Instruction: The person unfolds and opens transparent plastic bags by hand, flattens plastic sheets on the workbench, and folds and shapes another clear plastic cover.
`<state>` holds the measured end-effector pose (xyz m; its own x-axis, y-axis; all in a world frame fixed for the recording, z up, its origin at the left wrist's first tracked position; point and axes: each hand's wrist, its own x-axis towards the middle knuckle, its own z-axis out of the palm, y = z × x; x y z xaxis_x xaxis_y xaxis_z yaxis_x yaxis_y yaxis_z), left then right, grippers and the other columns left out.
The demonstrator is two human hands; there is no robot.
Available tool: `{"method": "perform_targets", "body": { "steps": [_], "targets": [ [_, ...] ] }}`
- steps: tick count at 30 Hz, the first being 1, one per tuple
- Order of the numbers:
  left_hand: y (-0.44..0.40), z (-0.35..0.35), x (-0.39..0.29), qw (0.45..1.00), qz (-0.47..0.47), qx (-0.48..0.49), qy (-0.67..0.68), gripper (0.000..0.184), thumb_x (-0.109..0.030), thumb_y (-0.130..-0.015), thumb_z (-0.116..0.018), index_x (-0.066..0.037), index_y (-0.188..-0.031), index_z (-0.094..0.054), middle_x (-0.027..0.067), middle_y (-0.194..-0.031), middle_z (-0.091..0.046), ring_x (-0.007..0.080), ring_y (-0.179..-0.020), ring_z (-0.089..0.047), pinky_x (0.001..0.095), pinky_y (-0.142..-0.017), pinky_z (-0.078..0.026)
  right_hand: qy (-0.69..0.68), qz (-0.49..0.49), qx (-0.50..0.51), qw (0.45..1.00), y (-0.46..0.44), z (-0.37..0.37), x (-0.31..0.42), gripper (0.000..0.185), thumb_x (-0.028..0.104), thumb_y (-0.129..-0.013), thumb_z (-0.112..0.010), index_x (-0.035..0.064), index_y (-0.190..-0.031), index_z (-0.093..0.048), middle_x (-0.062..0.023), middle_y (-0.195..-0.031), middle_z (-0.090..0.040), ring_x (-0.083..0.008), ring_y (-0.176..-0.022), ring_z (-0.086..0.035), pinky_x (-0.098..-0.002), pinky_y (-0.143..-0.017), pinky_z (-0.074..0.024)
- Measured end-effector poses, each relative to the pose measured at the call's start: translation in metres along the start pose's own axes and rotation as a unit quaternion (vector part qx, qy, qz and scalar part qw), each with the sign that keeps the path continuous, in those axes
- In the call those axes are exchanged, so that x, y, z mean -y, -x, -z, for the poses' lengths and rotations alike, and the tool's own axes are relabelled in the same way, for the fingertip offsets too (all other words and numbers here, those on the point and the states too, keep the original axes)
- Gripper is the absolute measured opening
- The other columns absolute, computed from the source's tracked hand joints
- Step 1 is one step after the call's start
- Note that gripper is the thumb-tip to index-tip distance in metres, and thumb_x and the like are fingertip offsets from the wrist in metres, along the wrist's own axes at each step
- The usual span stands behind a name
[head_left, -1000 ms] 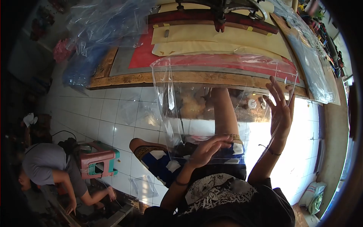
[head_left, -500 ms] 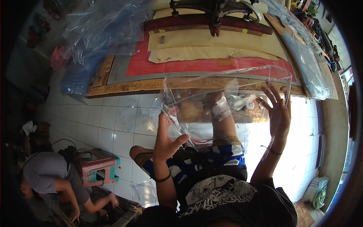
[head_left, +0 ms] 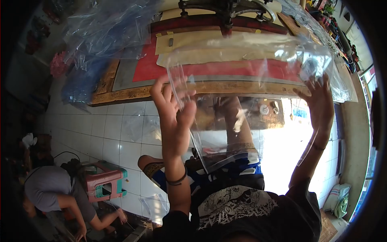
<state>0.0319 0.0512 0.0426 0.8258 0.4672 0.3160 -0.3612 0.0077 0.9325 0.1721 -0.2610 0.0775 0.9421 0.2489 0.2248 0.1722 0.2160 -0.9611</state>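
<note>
A clear plastic sheet (head_left: pixel 225 88) is spread between my hands, above my lap and the table's near edge. My left hand (head_left: pixel 173 117) is at the sheet's left edge, fingers apart and curved around that edge. On the right, my right hand (head_left: pixel 320 101) has its fingers spread against the sheet's right part. The sheet's upper part lies over the red mat (head_left: pixel 149 66) and a tan paper sheet (head_left: pixel 163 44). Its lower edge hangs above my thighs.
A wooden-edged table (head_left: pixel 121 96) holds a black and red metal press (head_left: pixel 193 22). Crumpled plastic (head_left: pixel 109 32) lies at the left, more plastic (head_left: pixel 342 84) at the right. Another person (head_left: pixel 50 187) bends beside a pink and green stool (head_left: pixel 107 181) at lower left.
My left hand has risen from my lap to the sheet's left edge. My right hand has moved right. The sheet has opened wider and spread up over the table.
</note>
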Motion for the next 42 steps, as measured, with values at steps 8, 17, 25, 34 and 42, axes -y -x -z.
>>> {"method": "perform_targets", "body": {
  "steps": [8,17,25,34,42],
  "targets": [
    [-0.086,-0.004,0.017,0.971,0.139,0.086,-0.174,0.081,-0.062,-0.088,-0.052,-0.007,-0.144,-0.033,0.0168,-0.129,-0.052,0.0219,-0.096,-0.062,0.037,-0.08,-0.048,0.089,0.051,-0.032,0.994,-0.027,0.012,-0.018,0.053,0.038,-0.103,-0.041,0.005,-0.144,-0.037,-0.0181,-0.144,-0.042,-0.0303,-0.131,-0.043,-0.0457,-0.105,-0.0376],
    [-0.106,0.006,0.043,0.971,0.176,0.06,-0.151,0.085,-0.067,-0.085,-0.052,-0.01,-0.144,-0.03,0.0145,-0.105,-0.059,0.0234,-0.085,-0.061,0.0409,-0.067,-0.054,0.09,-0.145,0.524,0.834,0.114,0.041,-0.023,0.037,0.021,-0.092,-0.065,-0.0056,-0.117,-0.065,-0.022,-0.113,-0.068,-0.0299,-0.095,-0.07,-0.036,-0.08,-0.0555],
    [-0.092,-0.001,0.027,0.967,0.215,0.085,-0.105,0.088,-0.066,-0.085,-0.053,-0.007,-0.145,-0.028,0.0175,-0.109,-0.057,0.0265,-0.09,-0.063,0.0416,-0.065,-0.059,0.088,-0.096,0.209,0.969,0.123,-0.053,-0.078,0.055,0.008,-0.096,-0.056,-0.0022,-0.146,-0.034,-0.0213,-0.132,-0.056,-0.0241,-0.101,-0.064,-0.0391,-0.091,-0.0502],
    [-0.047,-0.021,0.037,0.971,0.164,0.119,0.127,0.088,-0.054,-0.093,-0.052,-0.01,-0.155,-0.007,0.0237,-0.148,-0.027,0.0334,-0.136,-0.037,0.0503,-0.101,-0.043,0.156,0.165,0.159,0.961,0.028,-0.153,-0.085,0.042,0.004,-0.093,-0.057,-0.0002,-0.134,-0.049,-0.017,-0.13,-0.056,-0.0294,-0.111,-0.06,-0.0375,-0.093,-0.0492],
    [-0.026,-0.036,0.023,0.973,0.098,0.192,0.087,0.086,-0.04,-0.096,-0.052,0.0,-0.153,-0.002,0.0192,-0.16,-0.009,0.0306,-0.148,-0.009,0.0415,-0.118,-0.013,0.175,0.245,0.078,0.95,-0.067,-0.186,-0.096,0.04,0.014,-0.092,-0.061,0.0014,-0.129,-0.051,-0.023,-0.123,-0.057,-0.0386,-0.105,-0.061,-0.0443,-0.089,-0.0495]
  ]
}}
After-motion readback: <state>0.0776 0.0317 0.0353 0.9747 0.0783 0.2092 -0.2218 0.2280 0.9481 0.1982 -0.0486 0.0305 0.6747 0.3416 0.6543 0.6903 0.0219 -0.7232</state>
